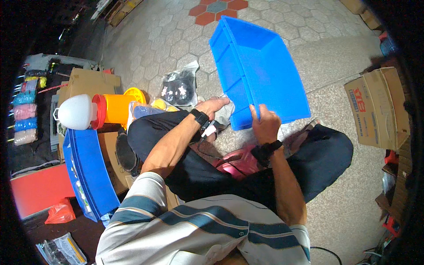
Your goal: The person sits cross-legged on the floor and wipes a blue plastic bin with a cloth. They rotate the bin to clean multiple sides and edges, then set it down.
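Note:
A large blue plastic bin (278, 66) stands tilted on the floor in front of me. My right hand (266, 121) grips its near edge at the bottom left. My left hand (213, 107) holds a crumpled grey cloth (225, 115) against the bin's left side. A small white item with a cable (209, 130) hangs below my left wrist. Between my crossed legs lies a shiny pink object (234, 162). Just left of the bin, a clear bag with black items (179, 88) lies near some yellow pieces (159, 104).
Cardboard boxes stand at the right (371, 110) and left (88, 79). An orange container with a white top (112, 110), another blue bin (90, 172) and colourful rolls (25, 110) are on my left. A red bag (58, 212) lies lower left.

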Motion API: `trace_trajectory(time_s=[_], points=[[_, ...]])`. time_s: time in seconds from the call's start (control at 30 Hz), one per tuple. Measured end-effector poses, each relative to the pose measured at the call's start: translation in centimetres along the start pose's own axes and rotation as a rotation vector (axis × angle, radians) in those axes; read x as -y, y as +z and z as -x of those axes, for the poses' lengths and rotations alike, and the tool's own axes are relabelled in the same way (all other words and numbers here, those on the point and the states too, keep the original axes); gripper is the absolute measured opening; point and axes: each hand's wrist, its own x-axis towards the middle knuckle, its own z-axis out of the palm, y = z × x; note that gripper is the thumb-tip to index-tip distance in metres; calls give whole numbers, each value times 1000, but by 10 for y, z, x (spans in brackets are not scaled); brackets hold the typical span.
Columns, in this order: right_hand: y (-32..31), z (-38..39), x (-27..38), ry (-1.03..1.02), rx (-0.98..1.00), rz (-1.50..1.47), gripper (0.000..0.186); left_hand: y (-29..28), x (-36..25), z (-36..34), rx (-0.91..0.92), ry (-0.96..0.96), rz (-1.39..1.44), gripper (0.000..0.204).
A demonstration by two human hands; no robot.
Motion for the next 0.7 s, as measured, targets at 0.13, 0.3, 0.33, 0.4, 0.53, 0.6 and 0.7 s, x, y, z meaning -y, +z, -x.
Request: trace_trajectory(time_s=[0.13, 0.3, 0.33, 0.4, 0.53, 0.6, 0.7], points=[[-3, 0, -3, 31, 0, 9, 35, 6, 5, 25, 47, -59, -174, 51], [-7, -1, -3, 28, 23, 28, 35, 9, 0, 41, 120, -42, -188, 59], [-6, 0, -2, 29, 29, 33, 35, 9, -2, 42, 81, 10, -289, 60], [-6, 0, -1, 32, 34, 55, 35, 7, -2, 39, -27, 105, -526, 63], [-3, 0, 0, 15, 40, 47, 36, -1, 3, 16, -87, 319, -623, 47], [-3, 0, 0, 11, 39, 58, 37, -9, 3, -1, -89, 349, -545, 36], [-4, -1, 0, 21, 54, 51, 37, -23, -4, -17, -57, 365, -351, 23]])
